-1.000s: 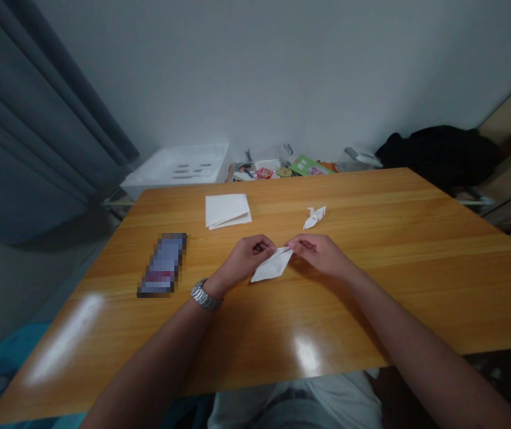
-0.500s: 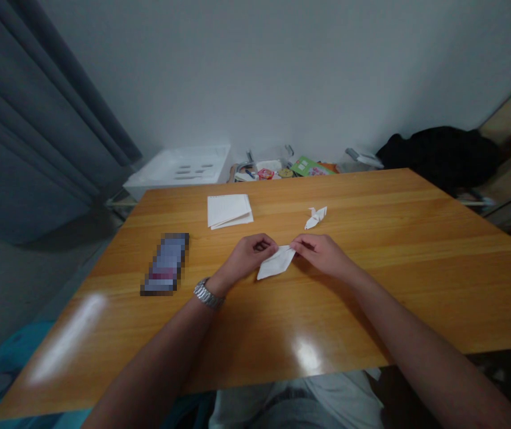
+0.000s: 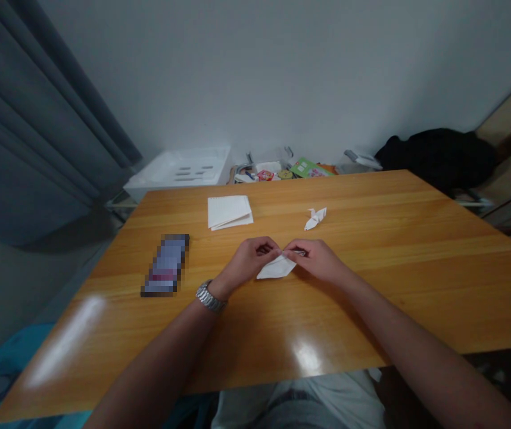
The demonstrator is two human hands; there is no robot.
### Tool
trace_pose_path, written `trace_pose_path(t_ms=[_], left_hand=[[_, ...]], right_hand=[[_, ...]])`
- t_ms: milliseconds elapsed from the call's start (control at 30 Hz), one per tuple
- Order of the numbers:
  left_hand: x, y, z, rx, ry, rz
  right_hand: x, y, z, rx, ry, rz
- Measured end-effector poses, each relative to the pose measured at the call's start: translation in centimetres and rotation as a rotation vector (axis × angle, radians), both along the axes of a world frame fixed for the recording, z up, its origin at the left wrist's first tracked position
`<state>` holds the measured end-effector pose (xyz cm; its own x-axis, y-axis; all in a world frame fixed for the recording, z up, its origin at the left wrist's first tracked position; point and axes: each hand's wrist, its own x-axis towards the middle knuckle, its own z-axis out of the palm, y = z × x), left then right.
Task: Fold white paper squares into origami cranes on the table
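Note:
A small folded white paper (image 3: 276,269) lies on the wooden table (image 3: 371,286) between my hands. My left hand (image 3: 249,260), with a metal watch at the wrist, has its fingers curled and pinches the paper's upper left side. My right hand (image 3: 315,257) pinches the paper's top corner, fingertips meeting those of the left hand. A finished white paper figure (image 3: 315,218) sits farther back to the right of my hands. A stack of white sheets (image 3: 229,211) lies at the back left.
A blurred-out flat object (image 3: 165,266) lies left of my hands. Behind the table stand a white plastic bin (image 3: 179,170), small clutter (image 3: 282,170) and a black cloth heap (image 3: 434,155). A grey curtain hangs at the left, wooden furniture at the right.
My right hand has moved left toward the left one, so the fingertips now meet over the paper's top. The visible paper looks shorter, its far corner covered or folded in.

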<state>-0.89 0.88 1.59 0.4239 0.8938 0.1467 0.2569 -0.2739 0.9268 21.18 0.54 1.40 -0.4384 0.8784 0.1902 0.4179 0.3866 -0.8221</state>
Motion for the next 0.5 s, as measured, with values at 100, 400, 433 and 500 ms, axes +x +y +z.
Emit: trace_pose_path(t_ms=[100, 400, 433, 500], left_hand=[[0.03, 0.04, -0.13, 0.007, 0.002, 0.01], [0.13, 0.33, -0.38, -0.03, -0.057, 0.029], [0.14, 0.23, -0.26, -0.035, -0.068, 0.022], [0.15, -0.03, 0.03, -0.03, -0.066, 0.001]], right_hand=[[-0.1, -0.12, 0.21, 0.003, -0.004, -0.015], [0.37, 0.48, -0.05, 0.009, 0.017, -0.1], [0.47, 0.6, -0.11, 0.004, 0.021, -0.116], [0.65, 0.85, -0.27, -0.006, 0.028, -0.14]])
